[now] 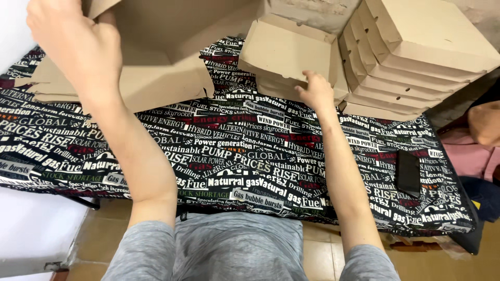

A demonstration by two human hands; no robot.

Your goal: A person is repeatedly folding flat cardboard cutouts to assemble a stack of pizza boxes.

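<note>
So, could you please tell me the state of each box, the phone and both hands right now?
Left hand: raised, gripping the edge of the open box.
Open box: partly folded, flaps up.
Right hand: fingers on the low stack.
Low stack: top box folded, lid slightly ajar.
Tall stack: boxes closed, leaning against the wall.
Flat sheets: unfolded, lying flat.
Phone: face down or screen dark, cannot tell which.

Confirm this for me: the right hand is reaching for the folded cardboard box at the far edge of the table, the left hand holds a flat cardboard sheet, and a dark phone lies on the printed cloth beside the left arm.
One detail is wrong. In the head view the dark phone lies on the printed cloth beside the right arm, not the left. The rest stands: the right hand reaches the folded cardboard box, and the left hand holds the flat cardboard sheet.
</note>
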